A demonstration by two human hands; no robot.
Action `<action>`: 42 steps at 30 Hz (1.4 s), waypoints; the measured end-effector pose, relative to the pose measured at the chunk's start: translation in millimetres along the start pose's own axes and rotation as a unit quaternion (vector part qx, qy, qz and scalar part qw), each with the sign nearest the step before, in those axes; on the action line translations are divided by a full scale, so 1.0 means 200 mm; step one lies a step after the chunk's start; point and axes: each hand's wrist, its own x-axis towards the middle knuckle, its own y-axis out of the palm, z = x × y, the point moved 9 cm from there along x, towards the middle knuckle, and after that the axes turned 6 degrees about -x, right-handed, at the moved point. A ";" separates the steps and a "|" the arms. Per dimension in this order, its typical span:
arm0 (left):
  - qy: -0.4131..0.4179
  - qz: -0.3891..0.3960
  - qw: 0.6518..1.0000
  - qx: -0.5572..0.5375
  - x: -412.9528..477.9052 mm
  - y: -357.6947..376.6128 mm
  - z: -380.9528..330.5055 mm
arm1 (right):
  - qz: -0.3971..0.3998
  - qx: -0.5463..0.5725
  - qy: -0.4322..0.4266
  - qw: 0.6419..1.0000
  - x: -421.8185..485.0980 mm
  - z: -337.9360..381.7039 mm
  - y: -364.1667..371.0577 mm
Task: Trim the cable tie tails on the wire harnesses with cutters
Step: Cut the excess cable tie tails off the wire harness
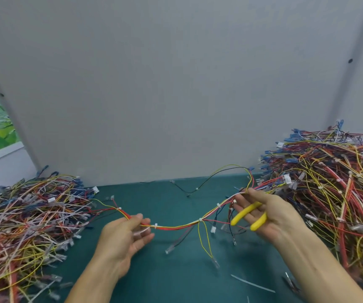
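Observation:
A wire harness (182, 225) of red, yellow and white wires stretches between my two hands above the green table. White cable ties (200, 220) bind it at several spots. My left hand (128, 235) pinches the harness near its left end, beside one tie (155, 226). My right hand (263, 212) pinches the right part of the harness between thumb and fingertip, and its other fingers curl round the yellow-handled cutters (249, 217). The cutter jaws are hidden inside the hand.
A large heap of harnesses (329, 193) fills the right side, and another heap (27, 219) lies on the left. Cut tie tails (252, 284) lie on the green mat (176, 281) near the front. A grey partition wall (176, 84) stands behind.

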 end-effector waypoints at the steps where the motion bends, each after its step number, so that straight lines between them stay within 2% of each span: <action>1: 0.022 -0.009 0.995 0.094 0.00 -0.01 -0.01 | 0.001 -0.025 -0.007 1.000 -0.01 0.00 0.01; 2: 0.059 -0.019 0.969 0.239 -0.01 -0.01 -0.04 | 0.001 -0.052 -0.018 0.998 -0.01 0.00 0.01; 3: 0.104 -0.042 0.908 0.404 -0.02 0.00 -0.09 | 0.001 -0.078 -0.031 0.996 -0.02 0.01 0.03; 4: 0.156 -0.068 0.822 0.543 -0.06 0.03 -0.14 | 0.001 -0.104 -0.046 0.994 -0.04 0.01 0.04; 5: 0.217 -0.079 0.761 0.607 -0.12 0.09 -0.19 | 0.001 -0.127 -0.059 0.990 -0.06 0.01 0.06; 6: 0.281 -0.066 0.743 0.603 -0.18 0.16 -0.22 | 0.007 -0.149 -0.073 0.986 -0.08 0.02 0.08; 8: 0.376 0.047 0.767 0.518 -0.28 0.31 -0.23 | 0.038 -0.183 -0.089 0.978 -0.13 0.01 0.15; 9: 0.388 0.109 0.785 0.471 -0.32 0.37 -0.20 | 0.067 -0.195 -0.091 0.974 -0.16 -0.01 0.19; 12: 0.338 0.214 0.822 0.405 -0.39 0.48 -0.09 | 0.161 -0.227 -0.080 0.957 -0.26 -0.07 0.31; 13: 0.317 0.222 0.836 0.389 -0.39 0.48 -0.06 | 0.184 -0.244 -0.081 0.949 -0.29 -0.08 0.34; 15: 0.237 0.212 0.894 0.315 -0.35 0.45 -0.01 | 0.201 -0.313 -0.112 0.921 -0.33 -0.09 0.37; 16: 0.187 0.201 0.927 0.257 -0.32 0.42 0.01 | 0.189 -0.377 -0.154 0.893 -0.34 -0.07 0.37; 17: 0.147 0.187 0.949 0.205 -0.31 0.40 0.03 | 0.159 -0.457 -0.218 0.847 -0.35 -0.03 0.37; 19: 0.104 0.164 0.971 0.139 -0.29 0.38 0.04 | 0.057 -0.566 -0.376 0.731 -0.41 0.05 0.40; 20: 0.090 0.156 0.977 0.118 -0.28 0.37 0.05 | 0.010 -0.554 -0.448 0.702 -0.47 0.10 0.41; 21: 0.080 0.149 0.981 0.100 -0.28 0.37 0.05 | -0.016 -0.516 -0.503 0.693 -0.53 0.12 0.41; 23: 0.075 0.142 0.985 0.069 -0.27 0.35 0.05 | -0.034 -0.456 -0.565 0.686 -0.62 0.15 0.41; 24: 0.078 0.140 0.985 0.057 -0.26 0.35 0.04 | -0.030 -0.456 -0.569 0.684 -0.62 0.14 0.42; 25: 0.085 0.140 0.985 0.050 -0.26 0.35 0.03 | -0.021 -0.477 -0.553 0.683 -0.61 0.11 0.43; 28: 0.118 0.157 0.980 0.044 -0.28 0.38 0.02 | 0.015 -0.622 -0.414 0.664 -0.47 -0.04 0.44; 31: 0.168 0.196 0.965 0.052 -0.32 0.43 0.00 | 0.030 -0.634 -0.338 0.695 -0.41 -0.15 0.42; 35: 0.254 0.230 0.929 0.140 -0.37 0.48 -0.02 | 0.011 -0.590 -0.346 0.729 -0.39 -0.14 0.39; 39: 0.224 0.252 0.936 0.105 -0.37 0.49 -0.01 | 0.018 -0.511 -0.346 0.786 -0.36 -0.13 0.36; 42: 0.232 0.275 0.924 0.130 -0.39 0.49 -0.02 | 0.010 -0.484 -0.352 0.801 -0.34 -0.13 0.35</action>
